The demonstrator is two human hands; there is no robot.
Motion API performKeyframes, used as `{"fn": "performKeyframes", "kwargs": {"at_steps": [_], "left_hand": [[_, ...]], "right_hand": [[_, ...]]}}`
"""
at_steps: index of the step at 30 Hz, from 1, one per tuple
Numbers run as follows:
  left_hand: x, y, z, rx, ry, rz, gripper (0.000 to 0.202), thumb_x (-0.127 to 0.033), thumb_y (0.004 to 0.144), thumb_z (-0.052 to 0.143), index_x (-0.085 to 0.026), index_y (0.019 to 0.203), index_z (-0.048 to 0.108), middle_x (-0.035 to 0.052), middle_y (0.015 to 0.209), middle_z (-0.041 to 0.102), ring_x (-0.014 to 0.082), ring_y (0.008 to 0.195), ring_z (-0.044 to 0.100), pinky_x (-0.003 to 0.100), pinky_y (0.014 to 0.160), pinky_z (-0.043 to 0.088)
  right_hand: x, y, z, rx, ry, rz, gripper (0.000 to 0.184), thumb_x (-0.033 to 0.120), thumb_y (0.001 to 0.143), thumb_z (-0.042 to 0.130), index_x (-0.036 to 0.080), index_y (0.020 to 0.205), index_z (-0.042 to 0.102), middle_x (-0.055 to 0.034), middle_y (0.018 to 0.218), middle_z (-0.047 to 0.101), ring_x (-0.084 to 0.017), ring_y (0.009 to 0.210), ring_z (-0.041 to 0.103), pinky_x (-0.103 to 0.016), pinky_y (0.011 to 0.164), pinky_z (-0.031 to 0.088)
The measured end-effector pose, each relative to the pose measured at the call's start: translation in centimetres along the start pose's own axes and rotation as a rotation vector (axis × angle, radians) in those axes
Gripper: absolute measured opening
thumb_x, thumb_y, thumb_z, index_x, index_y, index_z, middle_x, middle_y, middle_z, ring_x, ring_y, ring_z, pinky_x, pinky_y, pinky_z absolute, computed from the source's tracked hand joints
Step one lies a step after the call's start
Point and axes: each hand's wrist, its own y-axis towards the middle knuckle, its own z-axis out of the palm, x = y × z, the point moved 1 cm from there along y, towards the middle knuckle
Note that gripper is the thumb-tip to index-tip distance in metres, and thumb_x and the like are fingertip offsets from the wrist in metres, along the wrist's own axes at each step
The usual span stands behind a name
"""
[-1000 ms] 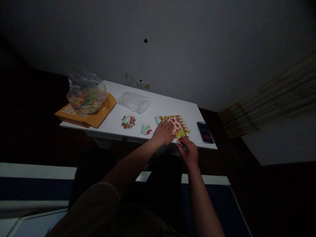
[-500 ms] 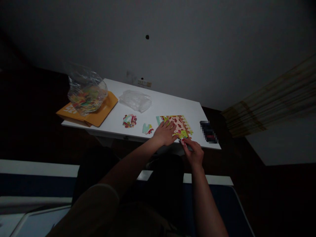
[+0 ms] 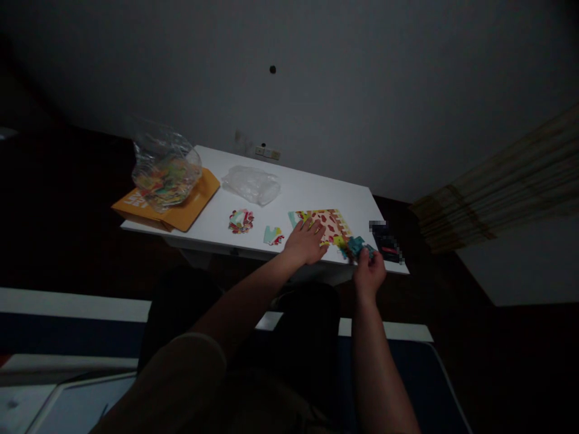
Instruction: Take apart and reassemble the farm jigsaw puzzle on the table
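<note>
Head view: the white table point(image 3: 312, 187) sits in the middle of a dim room, and both bare arms reach up to its near edge. The left hand point(image 3: 305, 244) lies flat, fingers spread and closed on nothing, pressing on the near-left part of the assembled puzzle section point(image 3: 328, 222) — a patch of cream, red spots and green with a toothed border. At about 4 o'clock from that section, right at the table's near edge, the right hand point(image 3: 370, 272) pinches a teal puzzle piece point(image 3: 356, 245) between fingertips and thumb; the piece is just beside the section's near-right corner, and whether it touches is too dark to tell.

At 9 o'clock from the left hand lies a small teal-and-red piece cluster point(image 3: 272, 235), and further along the same line a round multicoloured cluster point(image 3: 241, 221). At 11 o'clock rests a crumpled empty plastic bag point(image 3: 252, 184). Far out at 10 o'clock a clear bag of loose pieces point(image 3: 165, 170) stands on an orange box point(image 3: 181, 205). At 2 o'clock from the right hand lies a dark, blurred object point(image 3: 386, 242) — near the table's right corner.
</note>
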Motion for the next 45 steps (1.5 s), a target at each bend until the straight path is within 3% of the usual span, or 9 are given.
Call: {"fn": "performKeyframes", "kwargs": {"at_steps": [5,9,13,21,28,35,40,42,45], "left_hand": [[-0.1,-0.9,-1.4,-0.203,-0.108,0.048,0.06,-0.046,0.113,0.049,-0.008,0.16,0.056,0.02,0.168,0.059,0.0343,0.164,0.047,0.05,0.14,0.031],[-0.2,-2.5,-1.9,-0.25,-0.32,0.146,0.048,-0.03,0.111,0.052,-0.016,0.157,0.057,0.0143,0.159,0.067,0.0253,0.15,0.061,0.042,0.13,0.047],[0.7,-4.7,-2.1,-0.298,-0.468,0.068,0.041,-0.024,0.112,0.051,-0.022,0.151,0.062,0.0109,0.15,0.073,0.0231,0.14,0.069,0.041,0.118,0.058],[8.0,-10.3,-5.9,-0.432,-0.221,0.11,0.033,-0.012,0.103,0.057,-0.022,0.127,0.077,0.0109,0.131,0.081,0.0281,0.128,0.074,0.051,0.117,0.06],[9.2,-13.1,-4.3,-0.491,-0.151,0.05,0.043,-0.009,0.093,0.066,-0.02,0.134,0.076,0.013,0.142,0.078,0.0314,0.136,0.072,0.055,0.122,0.058],[8.3,-12.9,-3.9,-0.558,-0.131,0.047,0.035,-0.011,0.095,0.064,-0.021,0.126,0.078,0.0126,0.14,0.079,0.0323,0.139,0.069,0.06,0.125,0.056],[3.9,-11.2,-3.5,-0.483,-0.085,0.149,0.033,-0.016,0.097,0.063,-0.018,0.126,0.077,0.0132,0.15,0.075,0.0348,0.151,0.061,0.059,0.131,0.048],[1.6,-9.7,-3.1,-0.385,-0.069,0.18,0.039,-0.019,0.099,0.063,-0.018,0.135,0.075,0.0132,0.158,0.07,0.0342,0.155,0.058,0.056,0.133,0.045],[-1.1,-6.6,-2.4,-0.247,-0.027,0.168,0.057,-0.026,0.1,0.064,-0.014,0.156,0.064,0.0172,0.173,0.056,0.0337,0.164,0.047,0.051,0.137,0.039]], "right_hand": [[1.4,-1.2,1.2,0.13,0.067,-0.039,0.051,0.067,0.1,0.062,0.018,0.115,0.07,-0.011,0.101,0.077,-0.027,0.092,0.071,-0.045,0.088,0.059],[3.3,-2.5,2.8,0.283,0.057,-0.132,0.045,0.061,0.104,0.057,0.021,0.12,0.07,-0.0124,0.112,0.079,-0.029,0.102,0.072,-0.047,0.095,0.059],[6.0,-3.9,4.7,0.383,0.078,-0.301,0.039,0.054,0.108,0.056,0.023,0.121,0.076,-0.0132,0.12,0.08,-0.029,0.111,0.073,-0.048,0.1,0.061],[9.6,-6.0,10.0,0.648,0.031,-0.642,0.033,0.031,0.108,0.058,0.031,0.128,0.084,-0.0085,0.131,0.083,-0.029,0.126,0.075,-0.053,0.115,0.059],[10.1,-8.0,13.2,0.78,-0.152,-0.797,0.051,0.012,0.098,0.059,0.029,0.142,0.079,-0.0079,0.15,0.076,-0.032,0.139,0.068,-0.057,0.122,0.055],[8.6,-7.4,9.5,0.573,-0.077,-0.825,0.05,0.013,0.096,0.056,0.022,0.14,0.076,-0.0129,0.147,0.077,-0.031,0.139,0.068,-0.057,0.123,0.053],[4.1,-5.0,3.8,0.267,-0.273,-0.675,0.044,0.025,0.102,0.056,0.02,0.142,0.073,-0.0172,0.147,0.075,-0.036,0.145,0.064,-0.065,0.124,0.049],[2.3,-3.8,1.4,0.247,-0.371,-0.626,0.049,0.03,0.105,0.056,0.018,0.15,0.069,-0.0203,0.156,0.069,-0.039,0.152,0.058,-0.067,0.125,0.047],[0.3,-2.8,-1.5,0.382,-0.474,-0.63,0.052,0.036,0.109,0.056,0.019,0.157,0.065,-0.0188,0.162,0.065,-0.039,0.155,0.057,-0.066,0.125,0.048]]}}
